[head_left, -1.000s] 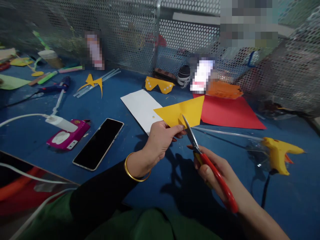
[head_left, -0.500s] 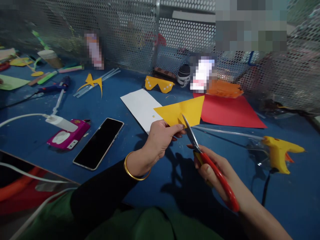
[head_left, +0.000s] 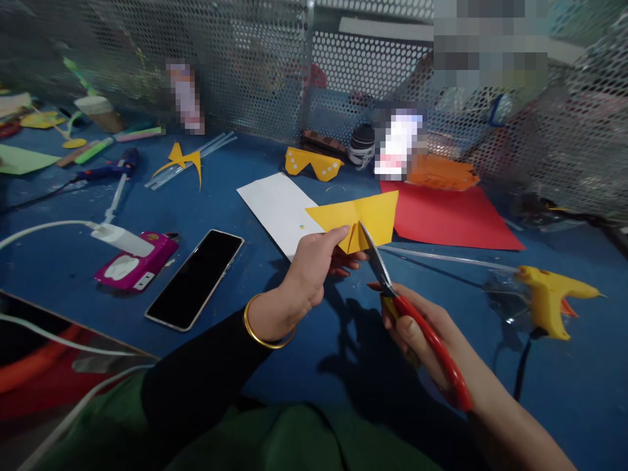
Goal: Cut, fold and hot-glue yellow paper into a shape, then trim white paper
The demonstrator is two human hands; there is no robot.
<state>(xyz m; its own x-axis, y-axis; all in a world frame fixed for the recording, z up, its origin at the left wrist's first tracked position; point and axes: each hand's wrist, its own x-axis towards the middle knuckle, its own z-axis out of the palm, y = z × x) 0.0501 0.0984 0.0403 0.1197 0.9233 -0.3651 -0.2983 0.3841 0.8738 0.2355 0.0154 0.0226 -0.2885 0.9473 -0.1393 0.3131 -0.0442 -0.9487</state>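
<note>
Yellow paper (head_left: 377,216), pinched by left hand (head_left: 314,265), sits beyond right hand (head_left: 454,340), which grips scissors (head_left: 430,336).

From here I see left forearm (head_left: 203,356) black-sleeved, angling forward, gold bangle (head_left: 273,346) at wrist (head_left: 275,317). Left hand (head_left: 314,258) just beyond bangle, thumb (head_left: 336,237) pressing on top, fingers (head_left: 350,263) beneath. Right hand (head_left: 436,327) right of bangle, well apart, curled in grip; right forearm (head_left: 505,402) bare.

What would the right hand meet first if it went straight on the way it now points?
Probably the yellow paper, held in the left hand. The right hand points forward and to the left with the scissors, which overlap the paper in the picture; depth is hard to judge.
</note>
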